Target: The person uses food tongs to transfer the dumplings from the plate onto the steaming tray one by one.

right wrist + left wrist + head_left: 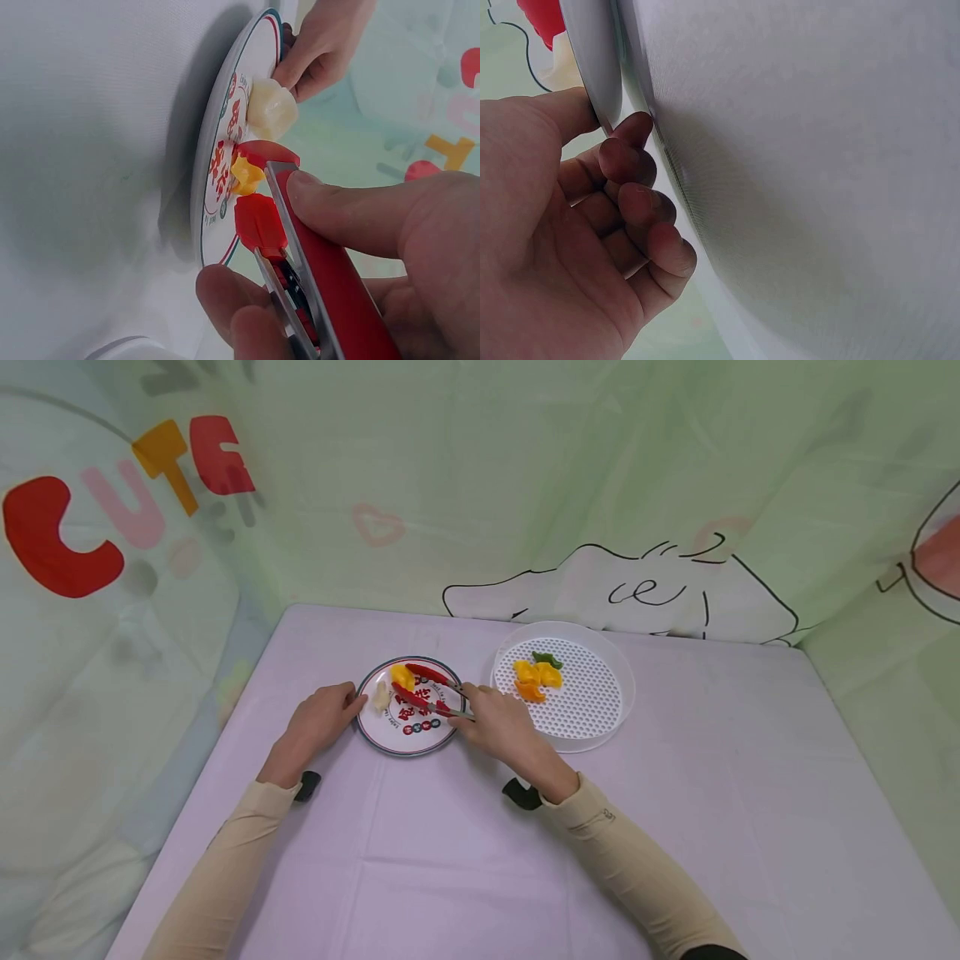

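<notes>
A round white plate (372,732) with red printing lies at the table's left. Its left rim is pinched between thumb and index finger of my left hand (318,720); the other fingers curl beneath in the left wrist view. My right hand (501,724) grips red and metal tongs (330,262), held over the plate from its right side. The parted red tips reach either side of a yellow piece (246,175), which sits on the plate. Beside it, nearer my left hand, is a pale, cream-white chunk (271,109).
To the plate's right stands a round white strainer tray (592,714) with a perforated base. It holds yellow pieces (550,675), an orange piece (529,692) and a green piece (547,658). A printed cloth (525,485) hangs behind the table.
</notes>
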Tool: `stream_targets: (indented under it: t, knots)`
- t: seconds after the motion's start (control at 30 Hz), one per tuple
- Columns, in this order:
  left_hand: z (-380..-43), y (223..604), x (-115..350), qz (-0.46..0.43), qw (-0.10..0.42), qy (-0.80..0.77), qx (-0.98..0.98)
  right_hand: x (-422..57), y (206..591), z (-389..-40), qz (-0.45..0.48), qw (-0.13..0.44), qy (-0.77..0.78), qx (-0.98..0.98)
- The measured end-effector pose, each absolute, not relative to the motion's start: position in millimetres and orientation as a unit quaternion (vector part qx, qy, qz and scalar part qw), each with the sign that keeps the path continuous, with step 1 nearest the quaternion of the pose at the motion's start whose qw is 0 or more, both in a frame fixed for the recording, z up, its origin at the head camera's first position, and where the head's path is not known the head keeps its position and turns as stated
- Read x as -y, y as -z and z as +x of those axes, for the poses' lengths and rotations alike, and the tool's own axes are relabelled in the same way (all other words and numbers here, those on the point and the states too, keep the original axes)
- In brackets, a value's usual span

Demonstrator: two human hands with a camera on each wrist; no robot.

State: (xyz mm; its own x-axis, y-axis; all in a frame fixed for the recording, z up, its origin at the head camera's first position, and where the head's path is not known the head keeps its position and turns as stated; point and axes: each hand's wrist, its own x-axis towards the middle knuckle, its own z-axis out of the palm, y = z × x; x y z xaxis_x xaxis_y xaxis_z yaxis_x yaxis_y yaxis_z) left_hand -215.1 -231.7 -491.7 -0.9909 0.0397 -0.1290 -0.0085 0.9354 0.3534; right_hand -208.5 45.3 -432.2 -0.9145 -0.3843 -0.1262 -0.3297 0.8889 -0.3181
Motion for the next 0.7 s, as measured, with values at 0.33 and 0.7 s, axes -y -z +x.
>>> stream_targets:
  t: [0.33, 0.7]
  knots:
    - [-213, 489, 232, 0.013, 0.062, -0.188, -0.98, -52, 429, -204, -0.196, 0.081, 0.151, -0.966]
    - [-212, 489, 231, 0.021, 0.053, -0.193, -0.98, -66, 422, -194, -0.192, 0.07, 0.156, -0.966]
